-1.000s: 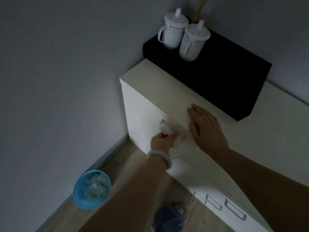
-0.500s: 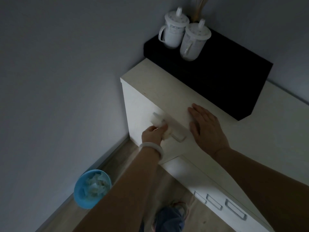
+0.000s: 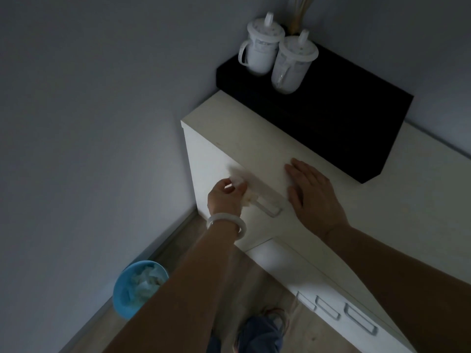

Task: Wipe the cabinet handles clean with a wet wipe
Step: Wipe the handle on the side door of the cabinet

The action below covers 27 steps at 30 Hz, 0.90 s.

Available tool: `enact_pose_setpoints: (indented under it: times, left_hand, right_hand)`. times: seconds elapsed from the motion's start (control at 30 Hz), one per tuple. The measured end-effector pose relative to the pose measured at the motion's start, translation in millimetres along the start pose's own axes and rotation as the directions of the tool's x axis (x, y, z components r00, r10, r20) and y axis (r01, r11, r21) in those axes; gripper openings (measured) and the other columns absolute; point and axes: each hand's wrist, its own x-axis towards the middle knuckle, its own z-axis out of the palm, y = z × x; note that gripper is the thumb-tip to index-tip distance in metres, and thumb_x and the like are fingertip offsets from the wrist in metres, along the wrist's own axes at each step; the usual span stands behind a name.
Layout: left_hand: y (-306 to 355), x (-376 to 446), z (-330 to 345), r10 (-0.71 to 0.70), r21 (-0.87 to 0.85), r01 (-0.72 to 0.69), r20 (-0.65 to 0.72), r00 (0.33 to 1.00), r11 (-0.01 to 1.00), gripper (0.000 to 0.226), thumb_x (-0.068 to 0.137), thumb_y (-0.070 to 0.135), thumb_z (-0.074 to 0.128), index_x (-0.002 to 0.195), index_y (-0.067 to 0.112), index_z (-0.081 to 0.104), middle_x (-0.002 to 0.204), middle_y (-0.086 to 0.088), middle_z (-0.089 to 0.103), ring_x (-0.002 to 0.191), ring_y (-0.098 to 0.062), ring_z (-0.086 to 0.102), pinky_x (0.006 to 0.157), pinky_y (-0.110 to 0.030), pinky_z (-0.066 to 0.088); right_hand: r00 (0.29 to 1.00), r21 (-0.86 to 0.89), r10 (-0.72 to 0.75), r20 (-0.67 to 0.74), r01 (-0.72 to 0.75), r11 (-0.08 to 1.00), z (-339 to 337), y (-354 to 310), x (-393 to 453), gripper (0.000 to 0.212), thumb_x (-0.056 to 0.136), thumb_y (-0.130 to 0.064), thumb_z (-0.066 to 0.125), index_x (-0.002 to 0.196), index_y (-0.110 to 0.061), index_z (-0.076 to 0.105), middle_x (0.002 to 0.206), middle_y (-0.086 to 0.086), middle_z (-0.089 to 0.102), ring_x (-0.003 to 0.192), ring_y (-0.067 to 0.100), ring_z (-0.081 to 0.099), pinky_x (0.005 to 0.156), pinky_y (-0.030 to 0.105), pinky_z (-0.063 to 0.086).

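Dim room, view looking down. Left hand [image 3: 225, 197] pinches a crumpled wet wipe [image 3: 240, 183] against the far end of the cabinet handle [image 3: 265, 202] on the white cabinet [image 3: 209, 164] front, fingers curled round the wipe; white bangle [image 3: 225, 224] on that wrist. Right hand [image 3: 314, 196] lies flat, fingers straight, palm down on the counter [image 3: 254, 138] top at 3 o'clock of the handle, holding nothing. Black box [image 3: 344, 110] sits on the counter at 1 o'clock with two lidded white mugs [image 3: 277, 54] on it. Blue bin [image 3: 139, 289] with crumpled wipes on the floor at 7 o'clock. More handles [image 3: 356, 319] on the drawers at 5 o'clock.
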Motion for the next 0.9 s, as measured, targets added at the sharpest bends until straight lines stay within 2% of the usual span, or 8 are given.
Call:
enact_pose_setpoints:
  times: [0.1, 0.2, 0.3, 0.4, 0.63, 0.73, 0.8, 0.9]
  left_hand:
    - [-8.5, -10.7, 6.6, -0.016, 0.033, 0.017, -0.039, 0.999, 0.999, 0.018, 0.079, 0.035, 0.075, 0.090, 0.021, 0.071, 0.083, 0.000, 0.074, 0.081, -0.023, 0.069, 0.082, -0.039, 0.058]
    - [-14.7, -17.4, 11.9, -0.107, -0.119, 0.097, -0.075, 0.991, 0.988, 0.028, 0.076, 0.031, 0.079, 0.098, 0.015, 0.072, 0.087, -0.002, 0.074, 0.085, -0.021, 0.070, 0.088, -0.040, 0.057]
    - [-15.9, -25.3, 15.0, -0.221, -0.271, 0.191, -0.084, 0.972, 0.943, 0.012, 0.076, 0.020, 0.080, 0.083, 0.021, 0.071, 0.083, -0.001, 0.073, 0.086, -0.022, 0.070, 0.089, -0.041, 0.056]
    - [-15.6, -36.2, 16.9, -0.309, -0.414, 0.260, -0.054, 0.950, 0.872, 0.015, 0.076, 0.010, 0.079, 0.075, 0.020, 0.068, 0.079, -0.004, 0.072, 0.083, -0.024, 0.070, 0.086, -0.041, 0.057]
    - [-27.4, -77.9, 42.4, -0.377, -0.351, 0.396, 0.124, 0.918, 0.849, 0.020, 0.080, 0.005, 0.075, 0.084, 0.003, 0.055, 0.076, -0.009, 0.060, 0.069, -0.020, 0.060, 0.056, -0.026, 0.058]
    - [-20.8, -70.2, 38.7, -0.346, -0.324, 0.380, 0.160, 0.924, 0.866, 0.021, 0.077, 0.001, 0.076, 0.085, 0.004, 0.057, 0.082, -0.011, 0.064, 0.076, -0.024, 0.063, 0.071, -0.036, 0.060]
    - [-14.7, -51.9, 29.9, -0.322, -0.285, 0.333, 0.087, 0.943, 0.899, 0.024, 0.074, 0.003, 0.079, 0.082, 0.013, 0.058, 0.082, -0.010, 0.067, 0.079, -0.024, 0.067, 0.081, -0.039, 0.058]
    - [-11.7, -45.6, 30.4, -0.290, -0.160, 0.292, 0.036, 0.956, 0.943, 0.023, 0.073, 0.015, 0.081, 0.085, 0.015, 0.062, 0.081, -0.007, 0.069, 0.080, -0.026, 0.068, 0.080, -0.037, 0.059]
  right_hand:
    - [1.000, -0.008, 0.003, 0.002, -0.003, 1.000, 1.0, 0.7, -0.1, 0.053, 0.096, -0.037, 0.030, 0.147, -0.020, 0.035, 0.154, -0.002, 0.031, 0.141, 0.015, 0.027, 0.116, 0.031, 0.016]
    - [1.000, -0.028, 0.005, 0.008, -0.004, 1.000, 0.9, 0.3, 0.0, 0.053, 0.097, -0.036, 0.031, 0.147, -0.020, 0.034, 0.154, -0.001, 0.031, 0.141, 0.015, 0.027, 0.116, 0.031, 0.016]
    - [1.000, -0.035, 0.007, 0.016, -0.006, 0.999, 0.3, 0.3, 0.0, 0.053, 0.097, -0.038, 0.029, 0.147, -0.021, 0.033, 0.154, -0.001, 0.030, 0.141, 0.015, 0.026, 0.117, 0.032, 0.017]
    - [1.000, -0.046, 0.006, 0.025, -0.005, 0.999, 0.6, -0.2, -0.3, 0.054, 0.097, -0.038, 0.027, 0.147, -0.020, 0.032, 0.155, -0.001, 0.029, 0.142, 0.016, 0.026, 0.117, 0.033, 0.018]
    - [1.000, -0.036, 0.003, 0.015, -0.002, 0.999, 1.9, 1.1, 1.1, 0.054, 0.096, -0.037, 0.028, 0.146, -0.018, 0.036, 0.153, 0.002, 0.033, 0.140, 0.019, 0.031, 0.115, 0.039, 0.026]
    - [1.000, -0.027, 0.007, 0.009, -0.007, 1.000, 2.5, 1.8, 0.5, 0.053, 0.096, -0.038, 0.029, 0.146, -0.019, 0.036, 0.153, 0.000, 0.033, 0.140, 0.019, 0.031, 0.115, 0.039, 0.026]
    - [1.000, -0.016, 0.008, 0.006, -0.008, 1.000, 2.3, 1.3, 0.7, 0.053, 0.096, -0.038, 0.029, 0.146, -0.020, 0.036, 0.153, 0.000, 0.033, 0.140, 0.018, 0.030, 0.115, 0.039, 0.025]
    - [1.000, -0.006, 0.001, -0.005, -0.002, 1.000, 2.3, 1.2, 0.4, 0.053, 0.096, -0.037, 0.031, 0.145, -0.019, 0.037, 0.153, 0.000, 0.033, 0.140, 0.018, 0.030, 0.115, 0.039, 0.025]
